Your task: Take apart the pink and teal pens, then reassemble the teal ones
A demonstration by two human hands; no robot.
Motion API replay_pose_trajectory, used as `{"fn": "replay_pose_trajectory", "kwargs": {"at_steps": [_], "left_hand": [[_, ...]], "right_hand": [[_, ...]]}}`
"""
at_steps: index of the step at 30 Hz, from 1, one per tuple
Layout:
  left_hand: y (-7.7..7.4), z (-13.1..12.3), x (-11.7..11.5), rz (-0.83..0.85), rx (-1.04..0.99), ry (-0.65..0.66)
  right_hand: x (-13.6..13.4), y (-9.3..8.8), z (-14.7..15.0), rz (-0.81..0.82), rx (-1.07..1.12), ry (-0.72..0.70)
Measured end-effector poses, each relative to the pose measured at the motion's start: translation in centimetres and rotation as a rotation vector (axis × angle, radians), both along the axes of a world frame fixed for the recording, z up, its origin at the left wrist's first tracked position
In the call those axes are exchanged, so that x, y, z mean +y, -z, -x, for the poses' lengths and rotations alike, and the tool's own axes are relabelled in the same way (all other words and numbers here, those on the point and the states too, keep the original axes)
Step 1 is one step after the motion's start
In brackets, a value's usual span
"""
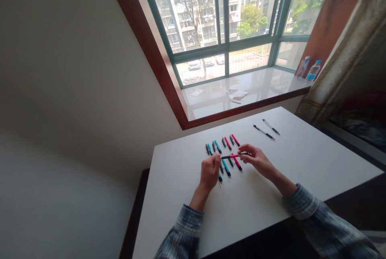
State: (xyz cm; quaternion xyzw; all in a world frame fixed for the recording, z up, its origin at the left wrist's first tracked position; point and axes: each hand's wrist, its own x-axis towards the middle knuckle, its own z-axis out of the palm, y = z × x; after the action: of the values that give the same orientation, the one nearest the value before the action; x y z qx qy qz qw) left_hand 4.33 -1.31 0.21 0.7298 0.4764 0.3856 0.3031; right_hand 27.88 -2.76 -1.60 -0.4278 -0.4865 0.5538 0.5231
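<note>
Both my hands hold one pen point(233, 156) level above a white table point(301, 162). The pen is red and black. My left hand point(210, 171) is closed round its left end. My right hand point(255, 158) pinches its right end. Under and behind the hands lie several blue, red and black pen parts point(221, 144) in rows on the table. Some of them are hidden by my fingers.
Two black and white pens point(267, 129) lie apart at the far right of the table. Behind the table is a window sill point(265, 86) with a folded cloth point(237, 95) and two bottles point(309, 69). A curtain point(340, 62) hangs at the right.
</note>
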Motion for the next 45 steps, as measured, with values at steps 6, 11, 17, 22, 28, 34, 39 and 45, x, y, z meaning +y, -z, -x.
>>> {"fn": "replay_pose_trajectory", "kwargs": {"at_steps": [6,11,17,22,28,34,39,45], "left_hand": [[-0.4,-0.1,-0.2,-0.009,-0.003,0.034],[-0.9,0.0,-0.3,0.005,-0.075,0.054],[-1.0,-0.1,0.1,0.017,-0.2,0.039],[-0.8,-0.2,0.2,0.038,-0.22,0.065],[-1.1,-0.2,0.0,0.012,-0.134,0.07],[-0.8,-0.2,-0.2,0.027,-0.045,0.069],[-1.0,-0.2,-0.2,0.015,-0.088,0.026],[-1.4,-0.1,0.0,-0.037,-0.153,-0.021]], "right_hand": [[-0.4,-0.7,0.4,0.127,-0.135,-0.32],[-0.2,-0.1,0.6,0.092,-0.14,-0.349],[0.0,0.1,0.3,0.1,-0.071,-0.295],[-0.2,-0.4,0.2,0.09,-0.098,-0.353],[0.0,-0.1,0.1,0.024,-0.142,-0.352],[-0.4,-0.4,0.7,0.049,-0.05,-0.396],[-0.6,-0.9,0.6,0.023,-0.075,-0.398],[-0.4,-0.6,0.1,-0.019,-0.039,-0.395]]}}
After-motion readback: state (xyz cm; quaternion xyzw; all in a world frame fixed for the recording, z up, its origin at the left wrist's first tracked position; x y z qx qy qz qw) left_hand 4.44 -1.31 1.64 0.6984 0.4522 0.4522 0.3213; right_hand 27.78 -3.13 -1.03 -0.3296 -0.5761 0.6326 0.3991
